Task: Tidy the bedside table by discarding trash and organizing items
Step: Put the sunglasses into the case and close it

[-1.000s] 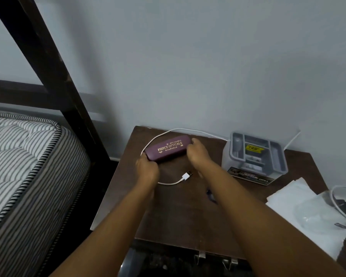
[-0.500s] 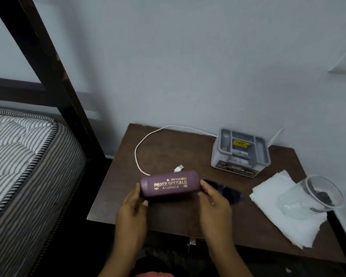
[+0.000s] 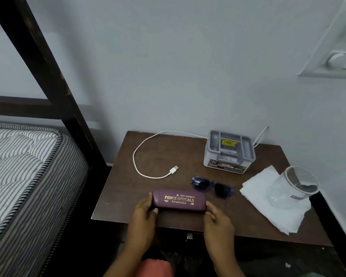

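Observation:
A maroon glasses case (image 3: 179,200) with gold lettering lies closed near the front edge of the brown bedside table (image 3: 118,200). My left hand (image 3: 145,211) grips its left end and my right hand (image 3: 216,215) grips its right end. Blue sunglasses (image 3: 212,186) lie folded just behind the case to the right. A white USB cable (image 3: 146,152) loops across the back left of the table. White tissue paper (image 3: 276,208) lies at the right with a clear plastic cup (image 3: 292,186) tipped on its side on top of it.
A grey plastic organiser box (image 3: 228,151) stands at the back against the wall. A striped mattress (image 3: 24,172) and a dark bed post (image 3: 48,76) are to the left. A switch panel (image 3: 336,48) is on the wall at upper right.
Both hands have pulled the glasses case from the back of the table to the front edge. The sunglasses, hidden by my arm before, now show behind it.

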